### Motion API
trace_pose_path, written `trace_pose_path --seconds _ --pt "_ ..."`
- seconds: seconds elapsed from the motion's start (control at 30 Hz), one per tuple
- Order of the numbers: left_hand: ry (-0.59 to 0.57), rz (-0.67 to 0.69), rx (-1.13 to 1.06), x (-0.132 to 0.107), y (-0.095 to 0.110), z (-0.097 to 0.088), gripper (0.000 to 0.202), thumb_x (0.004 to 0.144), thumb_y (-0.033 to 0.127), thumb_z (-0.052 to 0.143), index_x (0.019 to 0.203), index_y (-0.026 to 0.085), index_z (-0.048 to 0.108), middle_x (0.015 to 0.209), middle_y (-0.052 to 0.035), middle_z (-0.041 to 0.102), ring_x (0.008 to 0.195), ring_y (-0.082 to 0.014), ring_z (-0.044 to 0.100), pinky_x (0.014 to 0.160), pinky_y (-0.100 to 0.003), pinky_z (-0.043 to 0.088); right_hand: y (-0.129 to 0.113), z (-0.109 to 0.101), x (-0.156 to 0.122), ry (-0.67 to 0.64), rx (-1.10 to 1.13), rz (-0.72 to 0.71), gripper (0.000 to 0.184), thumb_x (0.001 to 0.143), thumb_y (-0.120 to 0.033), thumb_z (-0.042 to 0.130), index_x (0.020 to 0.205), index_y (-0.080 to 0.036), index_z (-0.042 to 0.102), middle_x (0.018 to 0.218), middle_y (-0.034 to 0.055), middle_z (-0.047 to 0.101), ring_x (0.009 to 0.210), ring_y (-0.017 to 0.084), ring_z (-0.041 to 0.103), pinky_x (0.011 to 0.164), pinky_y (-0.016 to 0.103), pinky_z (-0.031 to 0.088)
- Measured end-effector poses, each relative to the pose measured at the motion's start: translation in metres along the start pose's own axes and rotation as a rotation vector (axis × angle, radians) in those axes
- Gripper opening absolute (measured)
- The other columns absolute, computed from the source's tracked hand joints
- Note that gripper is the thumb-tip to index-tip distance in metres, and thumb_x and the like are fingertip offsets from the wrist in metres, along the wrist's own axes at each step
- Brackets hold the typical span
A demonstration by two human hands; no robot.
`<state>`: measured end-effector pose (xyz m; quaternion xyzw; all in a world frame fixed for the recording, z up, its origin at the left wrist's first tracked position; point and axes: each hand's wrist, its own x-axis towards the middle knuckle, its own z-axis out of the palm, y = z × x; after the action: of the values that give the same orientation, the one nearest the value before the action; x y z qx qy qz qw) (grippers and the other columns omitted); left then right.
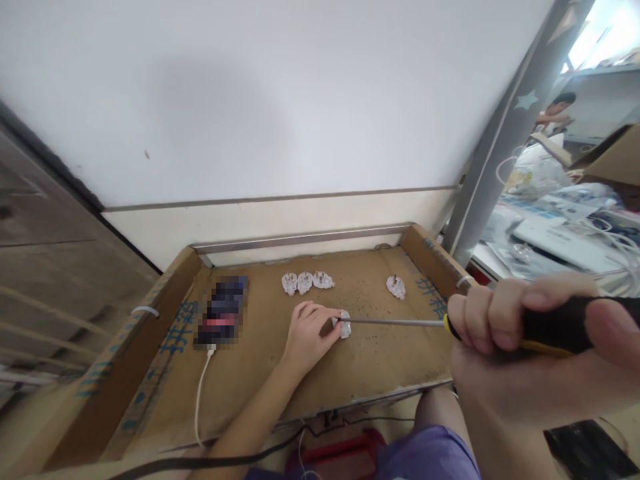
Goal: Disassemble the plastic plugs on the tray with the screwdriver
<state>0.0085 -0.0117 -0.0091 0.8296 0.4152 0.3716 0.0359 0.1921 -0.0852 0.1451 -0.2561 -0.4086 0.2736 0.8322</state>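
Observation:
My left hand (309, 330) rests on the brown cardboard worktop (260, 373) and pinches a small clear plastic plug (344, 325) between thumb and fingers. Close to the camera, my right hand (505, 333) is wrapped round the black and yellow handle of a screwdriver (395, 323). Its long metal shaft runs left, and the tip touches the plug. Three more clear plugs (305, 282) lie in a row at the back of the worktop. A single one (396, 287) lies further right.
A phone (223, 312) lies at the left of the worktop with a white cable (200, 393) running towards me. Raised cardboard walls edge the worktop. A white wall stands behind it. A grey post (495, 153) and a cluttered table are at the right.

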Motion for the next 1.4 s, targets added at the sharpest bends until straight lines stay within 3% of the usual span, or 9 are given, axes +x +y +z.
trace_pose_path --seconds 0.47,1.17,1.4 --pt "-0.003 0.016 0.014 0.001 0.001 0.002 0.007 0.078 0.023 0.056 0.082 0.023 0.062 0.082 0.0004 0.071 0.076 -0.0153 0.062 0.082 -0.035 0.042 0.0 -0.006 0.004 0.0 -0.01 0.014 0.022 0.074 -0.036 0.051 0.066 -0.017 0.045 0.046 -0.0059 0.032 0.031 0.004 0.027 0.032 0.019 0.025" --pt "0.055 0.141 0.09 0.002 0.005 0.001 0.005 0.075 0.019 0.058 0.079 0.021 0.061 0.082 0.0001 0.07 0.081 -0.0154 0.06 0.077 -0.03 0.042 -0.005 0.029 0.01 -0.242 0.0 0.117 0.032 0.075 -0.036 0.059 0.063 -0.017 0.036 0.039 -0.0082 0.028 0.031 0.003 0.026 0.033 0.016 0.022" --pt "0.08 0.105 0.114 0.003 0.009 -0.001 0.006 0.078 0.023 0.058 0.083 0.023 0.061 0.087 0.0025 0.072 0.085 -0.0158 0.062 0.096 -0.038 0.032 0.0 0.039 0.015 -0.277 0.006 0.12 0.027 0.072 -0.036 0.064 0.066 -0.018 0.044 0.042 -0.006 0.038 0.033 0.005 0.032 0.032 0.018 0.024"
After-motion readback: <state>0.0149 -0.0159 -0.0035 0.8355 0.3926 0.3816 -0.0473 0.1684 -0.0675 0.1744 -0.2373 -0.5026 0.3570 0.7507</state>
